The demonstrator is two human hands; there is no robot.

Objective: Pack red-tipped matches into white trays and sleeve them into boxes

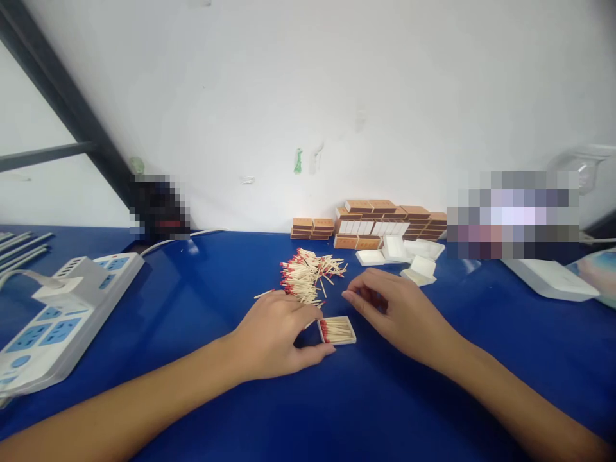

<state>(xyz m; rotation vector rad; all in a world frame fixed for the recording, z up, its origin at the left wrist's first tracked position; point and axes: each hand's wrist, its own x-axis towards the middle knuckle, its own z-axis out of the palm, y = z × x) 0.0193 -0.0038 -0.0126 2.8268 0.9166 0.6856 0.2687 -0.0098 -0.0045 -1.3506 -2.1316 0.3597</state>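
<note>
Where the two hands meet on the blue desk (pixel 202 385), a white matchbox tray (pixel 337 331) lies flat, filled with red-tipped matches. The left hand (pixel 276 337) sits at 9 o'clock of the tray, its fingers grasping the tray's left end, thumb along the near edge. The right hand (pixel 402 314) rests at 2 o'clock, just beside the tray, fingers curled; whether they pinch anything cannot be told. A loose pile of matches (pixel 310 273) lies near at 12 o'clock. Stacked matchbox sleeves (pixel 380 221) stand at the wall at 1 o'clock, empty white trays (pixel 409 253) before them. A power strip (pixel 62 308) lies at 9 o'clock, well apart.
</note>
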